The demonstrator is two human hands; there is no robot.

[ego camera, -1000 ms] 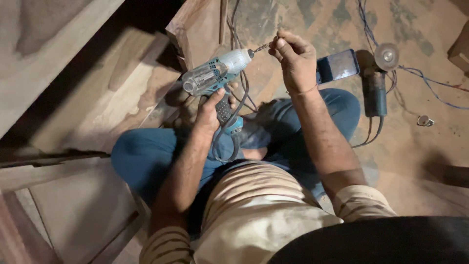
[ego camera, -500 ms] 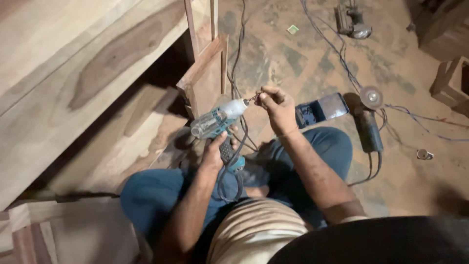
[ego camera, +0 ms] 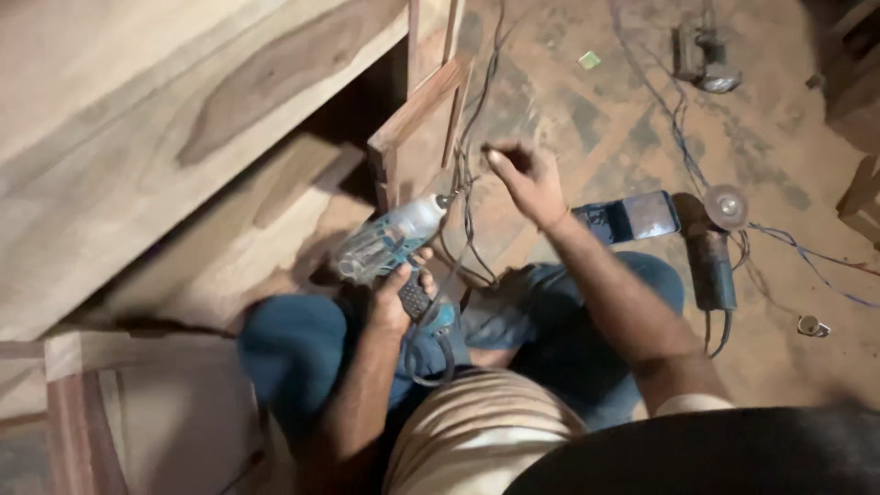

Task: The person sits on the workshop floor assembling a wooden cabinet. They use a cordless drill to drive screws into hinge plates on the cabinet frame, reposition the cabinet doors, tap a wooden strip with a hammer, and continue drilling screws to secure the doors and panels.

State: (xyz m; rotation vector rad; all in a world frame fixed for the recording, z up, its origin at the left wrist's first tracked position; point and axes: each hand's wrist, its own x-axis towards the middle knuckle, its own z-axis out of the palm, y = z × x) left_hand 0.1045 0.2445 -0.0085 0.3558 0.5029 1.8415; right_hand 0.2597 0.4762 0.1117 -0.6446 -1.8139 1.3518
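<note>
Teal plastic drill [ego camera: 390,249]: I judge it hefty and rigid, best held by its grip. My left hand [ego camera: 403,295] clamps there; my right hand [ego camera: 524,183], beyond the drill's nose, blurs, pinch unclear.

Teal-and-grey corded power drill [ego camera: 390,247], tilted, nose up-right, above the lap, beside wooden frame.

Drill [ego camera: 390,243]: in left hand [ego camera: 399,298], above lap.
Right hand [ego camera: 527,183]: at 1 o'clock from drill.
Grinder [ego camera: 715,247]: on floor [ego camera: 568,110], 3 o'clock.
Wooden panel [ego camera: 137,137]: 10 o'clock.
</note>
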